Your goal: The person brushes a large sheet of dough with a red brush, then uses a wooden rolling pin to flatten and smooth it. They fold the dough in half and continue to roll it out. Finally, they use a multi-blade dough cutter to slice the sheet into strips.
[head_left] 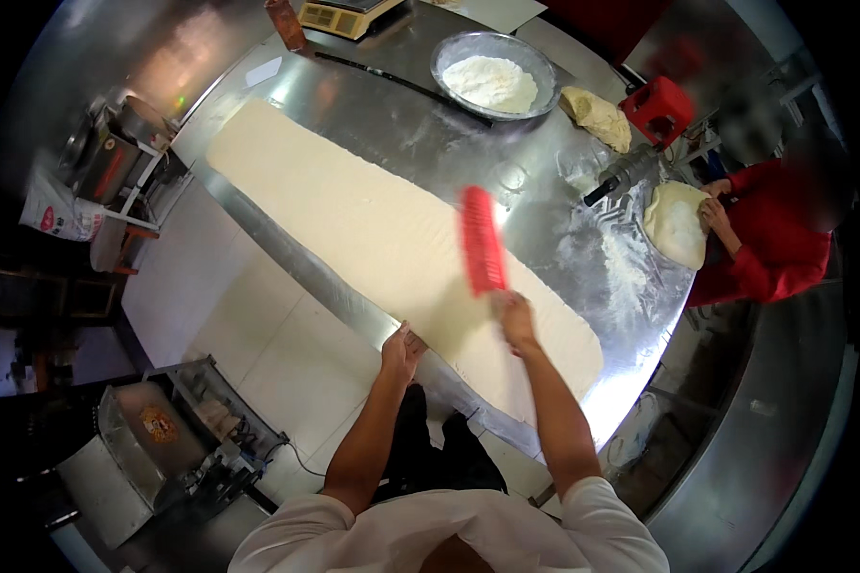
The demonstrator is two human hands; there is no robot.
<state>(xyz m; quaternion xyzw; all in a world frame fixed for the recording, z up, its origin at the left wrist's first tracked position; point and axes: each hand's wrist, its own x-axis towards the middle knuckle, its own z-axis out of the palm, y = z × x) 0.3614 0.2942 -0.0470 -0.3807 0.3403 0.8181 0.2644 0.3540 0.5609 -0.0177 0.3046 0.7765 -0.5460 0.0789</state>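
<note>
A long, wide sheet of pale dough lies flat across the steel table, from the far left to the near right. My right hand is closed round the handle of a red bench brush. The brush is over the right part of the dough and slightly blurred by motion. At the near edge of the table, beside the dough's border, is my left hand. Its fingers are curled in at that edge, and what they grip is hidden.
Further back stand a metal bowl of flour, a dough lump, a thin dark rod and a yellow scale. At right, a person in red sleeves handles another dough piece. A red stool stands behind.
</note>
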